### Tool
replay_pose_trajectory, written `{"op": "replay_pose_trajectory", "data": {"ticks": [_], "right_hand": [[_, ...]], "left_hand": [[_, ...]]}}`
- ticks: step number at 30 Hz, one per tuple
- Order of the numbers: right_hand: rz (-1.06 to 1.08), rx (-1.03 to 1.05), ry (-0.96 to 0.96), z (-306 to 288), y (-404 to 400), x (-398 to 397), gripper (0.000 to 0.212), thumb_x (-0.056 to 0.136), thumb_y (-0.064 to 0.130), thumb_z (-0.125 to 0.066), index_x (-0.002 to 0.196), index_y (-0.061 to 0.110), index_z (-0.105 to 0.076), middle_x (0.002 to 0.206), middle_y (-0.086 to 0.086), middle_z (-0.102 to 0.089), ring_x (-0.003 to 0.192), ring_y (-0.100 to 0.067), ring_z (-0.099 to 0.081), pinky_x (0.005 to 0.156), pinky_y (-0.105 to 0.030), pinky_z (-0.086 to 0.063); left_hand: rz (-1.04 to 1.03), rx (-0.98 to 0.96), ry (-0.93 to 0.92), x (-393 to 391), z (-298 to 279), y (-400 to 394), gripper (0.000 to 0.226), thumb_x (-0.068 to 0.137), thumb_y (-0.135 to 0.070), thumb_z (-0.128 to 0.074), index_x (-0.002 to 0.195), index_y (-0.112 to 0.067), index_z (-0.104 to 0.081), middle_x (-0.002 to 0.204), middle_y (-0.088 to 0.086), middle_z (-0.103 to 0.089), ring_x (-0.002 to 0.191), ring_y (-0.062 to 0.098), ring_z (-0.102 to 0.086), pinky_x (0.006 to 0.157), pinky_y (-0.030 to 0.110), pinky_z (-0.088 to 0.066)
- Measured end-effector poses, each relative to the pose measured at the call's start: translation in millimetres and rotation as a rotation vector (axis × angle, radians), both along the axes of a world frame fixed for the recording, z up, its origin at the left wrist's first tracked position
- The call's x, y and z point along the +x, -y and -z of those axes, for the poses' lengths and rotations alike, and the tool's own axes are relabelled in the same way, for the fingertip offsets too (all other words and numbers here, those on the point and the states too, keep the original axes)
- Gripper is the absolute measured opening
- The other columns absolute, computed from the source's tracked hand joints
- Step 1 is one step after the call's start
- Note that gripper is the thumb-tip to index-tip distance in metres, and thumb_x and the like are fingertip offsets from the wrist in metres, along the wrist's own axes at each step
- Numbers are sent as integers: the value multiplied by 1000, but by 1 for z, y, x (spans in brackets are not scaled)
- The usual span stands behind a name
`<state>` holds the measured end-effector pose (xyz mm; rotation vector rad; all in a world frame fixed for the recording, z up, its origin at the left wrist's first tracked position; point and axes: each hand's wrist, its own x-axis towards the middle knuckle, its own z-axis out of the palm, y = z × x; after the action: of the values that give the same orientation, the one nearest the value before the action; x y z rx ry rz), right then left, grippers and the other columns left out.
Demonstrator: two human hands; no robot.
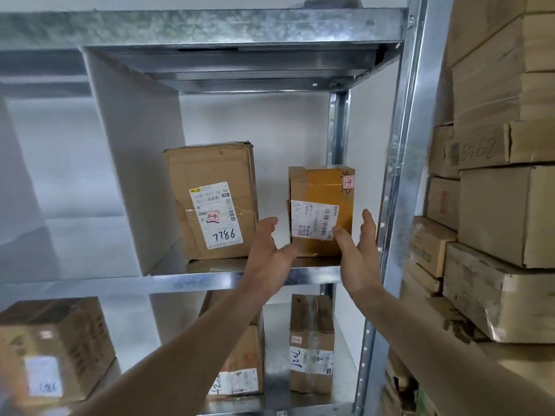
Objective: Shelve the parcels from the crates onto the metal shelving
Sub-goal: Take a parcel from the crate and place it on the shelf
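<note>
parcel (321, 210) upright on the shelf (210, 279) beside a taller box (211, 202), left hand (268, 250) and right hand (357, 250) spread beside it, gripping nothing; crates unseen, remainder unknown.

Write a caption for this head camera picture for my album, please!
Two open hands, left hand and right hand, flank a small parcel on the metal shelf, beside a taller parcel.
</note>
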<state>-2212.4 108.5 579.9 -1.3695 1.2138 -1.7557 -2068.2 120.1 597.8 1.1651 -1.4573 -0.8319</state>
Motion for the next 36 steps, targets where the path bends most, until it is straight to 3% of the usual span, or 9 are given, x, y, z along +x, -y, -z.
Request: {"op": "replay_pose_trajectory", "data": {"ticks": [6,9,13,17,21,24,27,32,36], "right_hand": [[-9,-106,4,17,-27,9,56,101,35,-57,145,45,-24,130,41,-38,121,3,-43,103,-21,-40],[-27,-157,-14,25,-34,20,57,98,34,-57,149,36,-32,133,28,-50,120,-2,-55,88,-9,-49],[-111,-165,38,26,-46,48,57,100,27,-59,151,32,-34,151,11,-45,137,-13,-47,108,-32,-48],[-162,-139,29,21,-61,87,55,101,25,-58,150,33,-35,146,23,-39,128,-1,-39,100,-15,-41],[-222,-178,-64,25,-76,132,44,98,28,-61,139,30,-47,138,24,-52,128,-6,-50,105,-26,-49],[-265,-210,-182,32,-90,170,53,92,47,-61,142,36,-46,145,34,-41,138,-5,-44,113,-39,-44],[-358,-220,-220,29,-110,216,62,87,50,-57,143,46,-32,134,56,-17,123,31,-27,110,-9,-27],[-463,-186,-272,32,-146,312,86,86,66,-53,156,43,-8,150,42,-3,142,6,-14,116,-21,-13],[-556,-168,-334,39,-180,385,82,96,38,-63,157,44,-8,159,29,-22,150,-2,-16,118,-25,-18]], "left_hand": [[-81,6,45,7,11,-36,71,73,-26,-59,141,-25,-37,146,0,-45,133,21,-44,111,45,-42],[-97,-8,31,16,13,-50,53,74,-23,-64,125,-27,-46,129,3,-54,123,26,-53,104,53,-48],[-107,-54,58,37,13,-73,42,92,-9,-63,117,-33,-38,126,-12,-45,119,15,-48,100,35,-47],[-175,-79,81,68,13,-100,57,78,-26,-57,132,-22,-40,137,-6,-49,127,18,-49,103,36,-48],[-292,-119,184,117,18,-122,42,93,-7,-59,124,-32,-45,123,-17,-48,119,14,-49,81,5,-44],[-419,-157,436,161,30,-138,57,92,-34,-66,143,-36,-42,161,-6,-22,146,22,-29,111,34,-41],[-507,-181,605,206,41,-162,87,79,-64,-54,156,-38,-21,168,-7,2,155,26,0,119,49,-22],[-608,-134,718,301,56,-209,94,74,-75,-40,149,-48,10,168,-4,4,154,29,7,122,56,-12],[-678,-81,753,376,57,-258,96,71,-78,-36,152,-44,3,168,1,7,154,31,10,123,56,-12]]}}
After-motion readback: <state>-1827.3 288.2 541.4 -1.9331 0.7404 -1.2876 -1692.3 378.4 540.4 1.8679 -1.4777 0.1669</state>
